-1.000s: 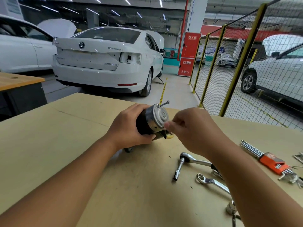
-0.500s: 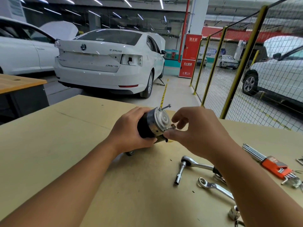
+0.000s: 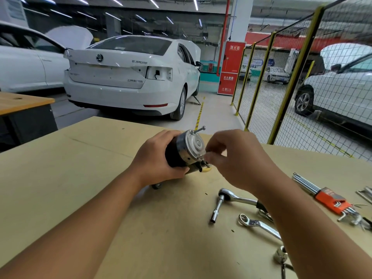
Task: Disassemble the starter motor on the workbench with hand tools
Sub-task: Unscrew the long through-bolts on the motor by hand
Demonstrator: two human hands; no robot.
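The workbench (image 3: 80,188) carries everything, and the starter motor (image 3: 184,152) sits on it near the far edge, lying on its side with the silver end cap (image 3: 194,144) turned toward my right. I judge the motor to be heavy and rigid for its size, a steel can packed with windings, and the dark body looks smooth enough to roll or twist away if I only rest on it. So the barrel is the place to hold: my left hand (image 3: 159,160) is wrapped around it from the left side, fingers curled over the top and thumb underneath, pinning it against the bench. The end cap looks like thin pressed metal, and I would not pry at its rim. One long through bolt (image 3: 198,129) already stands partly out of the cap at the top, sticking up and to the right, clear of both hands. My right hand (image 3: 235,158) is at the lower edge of the cap, thumb and forefinger pinched together on something small there; it is probably the second bolt's head, but my fingers hide it. The ratchet (image 3: 233,198), a ring spanner (image 3: 257,224) and the hex key set (image 3: 330,200) lie untouched to the right, just beside my forearm.
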